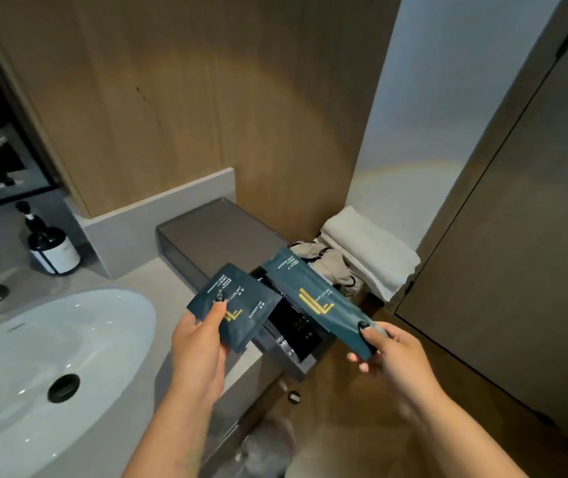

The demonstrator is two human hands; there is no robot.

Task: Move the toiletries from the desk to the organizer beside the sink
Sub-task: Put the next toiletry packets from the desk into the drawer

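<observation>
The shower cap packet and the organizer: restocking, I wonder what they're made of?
Shower cap packet: seemingly matte teal film or coated paper, flat, printed gold and white. Organizer: probably smoked translucent plastic; its grey walls show dark contents faintly.

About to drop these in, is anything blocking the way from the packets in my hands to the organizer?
Nothing visible blocks it. The shower cap packet and long packet hover right over the organizer's open end, which already holds dark packets.

We see the organizer (206,236) right of the sink (51,357), a bottle (53,248) behind the sink, towels (369,250) right of the organizer.
</observation>
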